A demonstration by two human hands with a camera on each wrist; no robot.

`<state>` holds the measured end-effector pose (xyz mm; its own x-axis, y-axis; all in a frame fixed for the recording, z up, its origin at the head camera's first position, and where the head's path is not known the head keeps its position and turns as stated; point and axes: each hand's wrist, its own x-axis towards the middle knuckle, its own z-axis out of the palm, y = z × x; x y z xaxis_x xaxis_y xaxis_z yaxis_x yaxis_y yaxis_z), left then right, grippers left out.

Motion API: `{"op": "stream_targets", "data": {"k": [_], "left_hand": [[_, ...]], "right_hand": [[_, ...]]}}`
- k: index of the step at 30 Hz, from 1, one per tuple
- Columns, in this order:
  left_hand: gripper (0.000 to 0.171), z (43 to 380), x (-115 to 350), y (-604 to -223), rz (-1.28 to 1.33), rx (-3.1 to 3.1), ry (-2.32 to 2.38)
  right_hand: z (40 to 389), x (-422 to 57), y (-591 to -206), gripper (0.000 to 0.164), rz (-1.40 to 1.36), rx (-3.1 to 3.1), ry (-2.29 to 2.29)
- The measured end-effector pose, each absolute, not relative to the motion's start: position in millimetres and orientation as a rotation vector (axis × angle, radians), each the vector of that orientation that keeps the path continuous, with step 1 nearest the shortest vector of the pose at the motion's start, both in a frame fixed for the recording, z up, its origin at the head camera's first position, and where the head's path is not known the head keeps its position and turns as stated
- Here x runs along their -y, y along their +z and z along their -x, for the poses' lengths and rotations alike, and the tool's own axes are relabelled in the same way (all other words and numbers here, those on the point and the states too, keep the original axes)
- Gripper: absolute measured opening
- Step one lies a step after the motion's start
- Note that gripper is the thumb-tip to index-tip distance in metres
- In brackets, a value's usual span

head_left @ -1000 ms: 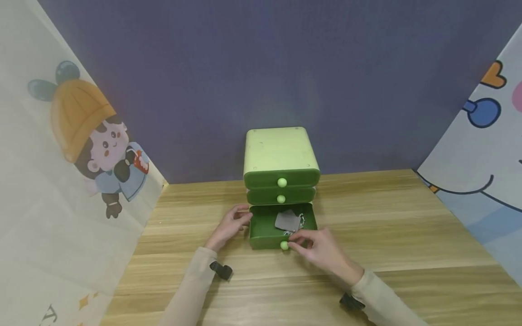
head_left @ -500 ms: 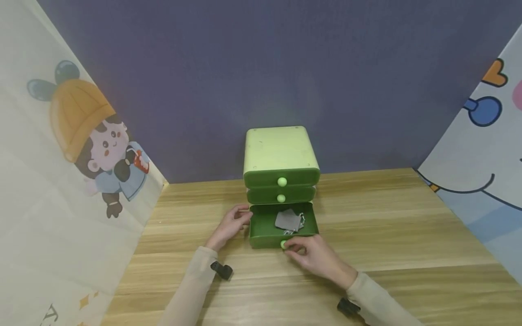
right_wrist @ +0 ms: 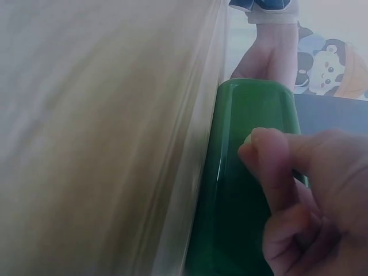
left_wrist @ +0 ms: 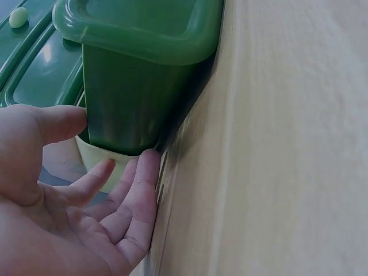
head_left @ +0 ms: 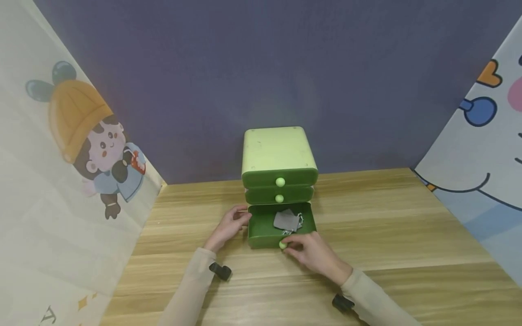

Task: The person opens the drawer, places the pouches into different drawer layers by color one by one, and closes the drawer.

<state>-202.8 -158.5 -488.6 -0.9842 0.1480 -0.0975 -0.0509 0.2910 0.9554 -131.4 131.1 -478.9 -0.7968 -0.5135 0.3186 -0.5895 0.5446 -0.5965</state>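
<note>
A small light green cabinet (head_left: 279,149) with dark green drawers stands on the table. Its bottom drawer (head_left: 261,242) is pulled out and holds a grey drawstring pouch (head_left: 286,220). My right hand (head_left: 318,256) pinches the round pale knob (head_left: 282,245) of that drawer; in the right wrist view, fingertips hide most of the knob. At the cabinet's lower left side is my left hand (head_left: 229,227), its fingers loosely extended. In the left wrist view, its thumb is at the drawer's side and its fingertips touch the pale cabinet edge (left_wrist: 106,154).
Two upper drawers, the top one (head_left: 261,179) and the middle one (head_left: 261,197), sit above the pulled-out drawer. A dark blue wall panel (head_left: 204,90) rises behind the cabinet. Printed white panels flank the wooden table (head_left: 387,226).
My right hand has shifted slightly left, from beside the bottom drawer's knob to pinching it. The left hand, the drawer and the pouch show no clear change.
</note>
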Motion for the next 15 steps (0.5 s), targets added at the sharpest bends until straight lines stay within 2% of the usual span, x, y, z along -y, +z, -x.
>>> {"op": "stream_targets", "data": {"k": [15], "left_hand": [[0.053,202.9,160.2,-488.6,-0.088,-2.367,1.757]], "right_hand": [[134.1,-128.2,-480.1,0.020,-0.926,2.633,1.010]]}}
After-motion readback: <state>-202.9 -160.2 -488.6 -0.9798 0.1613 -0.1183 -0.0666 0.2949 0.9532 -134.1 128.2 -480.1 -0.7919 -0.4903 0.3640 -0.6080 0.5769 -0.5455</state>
